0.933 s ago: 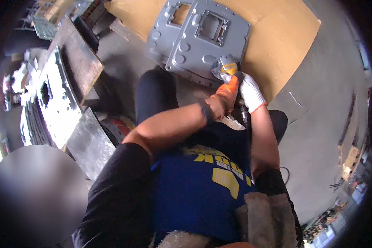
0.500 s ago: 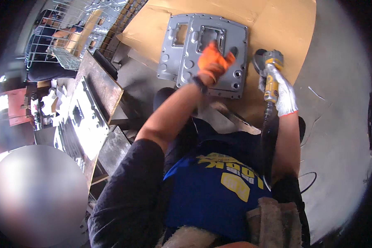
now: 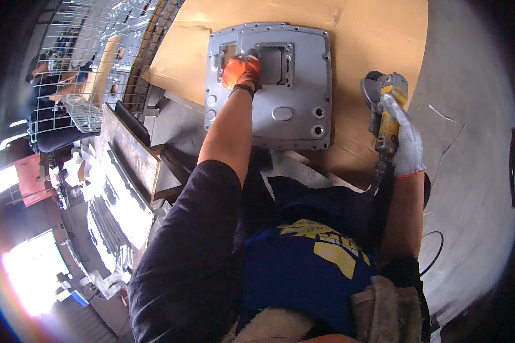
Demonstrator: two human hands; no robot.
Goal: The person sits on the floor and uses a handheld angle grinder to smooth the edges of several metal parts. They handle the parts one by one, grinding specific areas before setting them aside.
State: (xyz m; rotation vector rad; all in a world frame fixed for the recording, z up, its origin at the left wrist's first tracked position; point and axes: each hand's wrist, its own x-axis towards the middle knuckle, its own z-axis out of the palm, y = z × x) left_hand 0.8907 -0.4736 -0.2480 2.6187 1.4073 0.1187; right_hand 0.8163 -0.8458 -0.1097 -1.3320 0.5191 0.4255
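Observation:
Two overlapping grey metal cover plates (image 3: 303,68) with bolt holes along their rims and rectangular openings lie in front of me. My left hand (image 3: 241,72), in an orange glove with dark fingertips, is at the upper plate, its fingers curled round the frame beside the larger opening. My forearm hides part of the plates below it. To the right, my right hand (image 3: 405,137) in a white knit glove is wrapped round a yellow-and-black angle grinder (image 3: 390,123). The grinder's round disc (image 3: 372,86) points up and left, apart from the plates.
Brown cardboard (image 3: 377,34) lies under the plates. A wire cage (image 3: 68,63) holding grey metal parts stands at the far left, with a person (image 3: 54,114) beyond it. Nearer left is a worn bench (image 3: 129,151) with bright metal parts. A dark cable (image 3: 440,246) loops at right.
My left hand has moved left and closed round the frame of the opening. In the picture, the plates sit further left. The grinder stays in my right hand, slightly lower and further right.

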